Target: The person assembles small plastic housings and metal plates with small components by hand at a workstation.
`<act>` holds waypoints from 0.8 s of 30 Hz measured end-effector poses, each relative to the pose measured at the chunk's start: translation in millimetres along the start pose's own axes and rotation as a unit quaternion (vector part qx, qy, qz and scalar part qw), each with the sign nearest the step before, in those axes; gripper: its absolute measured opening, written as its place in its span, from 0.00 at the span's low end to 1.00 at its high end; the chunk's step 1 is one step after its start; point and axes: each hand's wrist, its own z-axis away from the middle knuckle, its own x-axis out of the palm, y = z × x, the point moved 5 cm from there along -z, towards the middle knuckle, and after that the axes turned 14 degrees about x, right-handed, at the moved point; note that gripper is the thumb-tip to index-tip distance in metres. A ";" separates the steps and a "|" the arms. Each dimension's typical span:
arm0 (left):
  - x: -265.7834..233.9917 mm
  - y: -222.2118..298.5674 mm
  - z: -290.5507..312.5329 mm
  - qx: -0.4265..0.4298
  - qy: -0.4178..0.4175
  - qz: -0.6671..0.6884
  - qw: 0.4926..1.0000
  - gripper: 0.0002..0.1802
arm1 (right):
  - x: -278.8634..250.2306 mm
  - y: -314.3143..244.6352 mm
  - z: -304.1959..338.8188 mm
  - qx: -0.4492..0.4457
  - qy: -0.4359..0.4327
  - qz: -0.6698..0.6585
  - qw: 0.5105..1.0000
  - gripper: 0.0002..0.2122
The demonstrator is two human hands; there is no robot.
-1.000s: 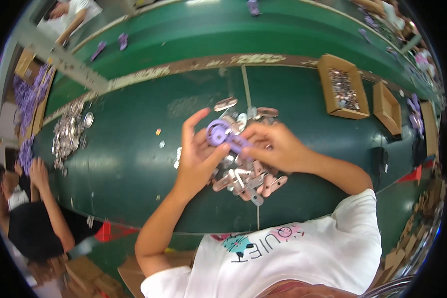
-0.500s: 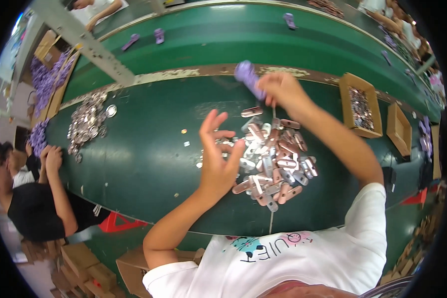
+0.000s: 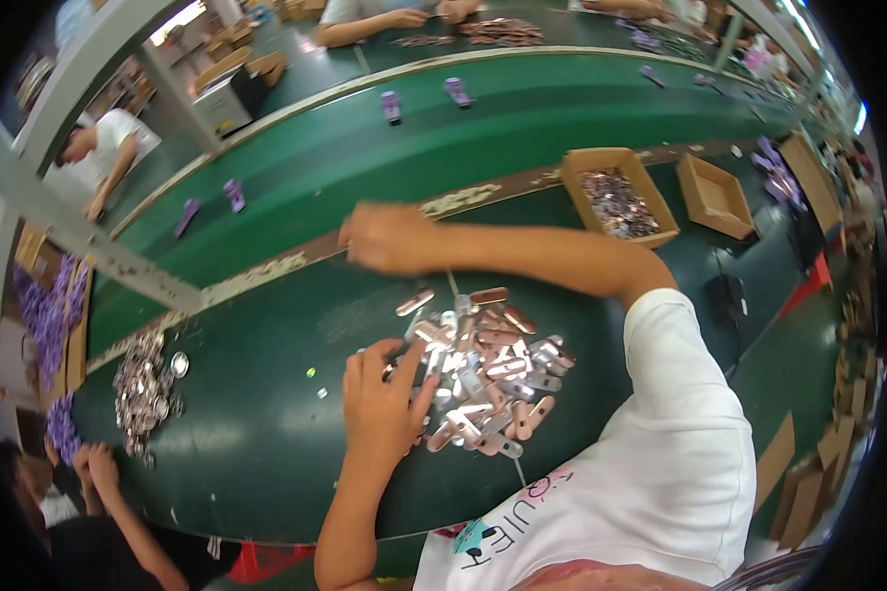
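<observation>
My left hand (image 3: 379, 399) rests at the left edge of a pile of small oblong metal pieces (image 3: 483, 369), pinkish copper and silver. Its fingers are apart and reach onto the pile's edge; I see nothing gripped in them. My right hand (image 3: 389, 241) is stretched across above the far side of the pile, beside the worn rim (image 3: 276, 268) of the green belt. It is smeared by motion, its fingers look curled, and no object shows in it. Purple strap-like pieces lie on the belt, one (image 3: 391, 106) beyond my right hand and another (image 3: 456, 92) to its right.
A heap of round shiny metal parts (image 3: 146, 389) lies at the left of the green table. Right of my forearm stand a cardboard box of small metal pieces (image 3: 567, 177) and a smaller box (image 3: 724, 202). A person's arm (image 3: 118, 492) rests at the left edge, near purple pieces (image 3: 62, 428).
The purple piece no longer shows in my right hand, which has swung left. My left hand has lowered onto the pile's edge. The whole view has turned.
</observation>
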 end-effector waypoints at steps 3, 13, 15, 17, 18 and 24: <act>15.0 5.0 -0.7 0.042 -0.058 -0.011 0.997 0.16 | -11.4 -34.3 66.3 -0.042 -0.083 0.211 0.973 0.11; 31.8 -4.7 6.1 -0.033 -0.023 0.045 0.998 0.13 | -15.2 -37.1 100.3 -0.123 0.001 0.224 0.967 0.09; 31.0 -4.4 6.2 -0.038 -0.027 0.057 0.997 0.12 | -17.9 -41.3 102.9 -0.128 0.011 0.243 0.961 0.08; 30.3 -3.7 5.2 -0.040 -0.033 0.073 0.996 0.11 | -27.4 -44.8 100.1 -0.100 0.101 0.150 0.978 0.07; 28.2 -3.5 4.5 -0.049 -0.011 0.093 0.994 0.10 | -28.6 -48.3 100.1 -0.120 0.092 0.140 0.979 0.07; -9.6 -10.4 2.2 -0.102 0.146 0.100 0.979 0.03 | 7.4 -60.7 95.4 -0.204 -0.064 0.079 0.974 0.10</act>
